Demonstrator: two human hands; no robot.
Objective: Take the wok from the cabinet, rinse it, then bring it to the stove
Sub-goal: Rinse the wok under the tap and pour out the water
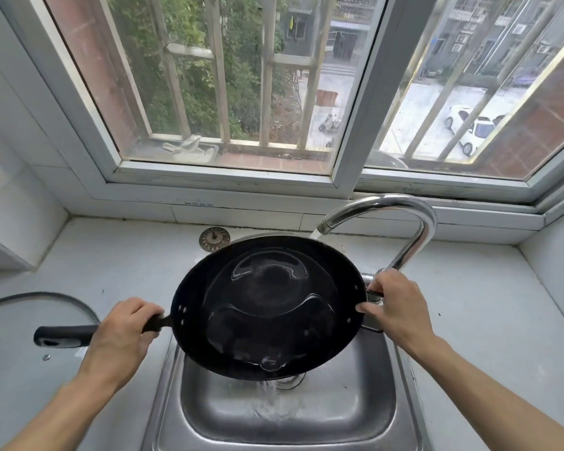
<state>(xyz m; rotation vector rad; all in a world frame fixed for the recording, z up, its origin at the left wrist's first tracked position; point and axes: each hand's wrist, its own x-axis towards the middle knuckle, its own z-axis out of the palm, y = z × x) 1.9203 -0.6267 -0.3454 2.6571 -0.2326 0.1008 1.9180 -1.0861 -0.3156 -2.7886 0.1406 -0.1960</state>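
Two hands tilt the wok [267, 307] over the sink [365, 415]: left hand [124, 330] wraps its long handle, right hand [394, 307] pinches the opposite ear; water spills off the near rim.

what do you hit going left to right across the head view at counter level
glass lid → left hand on the long handle → wok over the sink → right hand on the small side handle → bare counter
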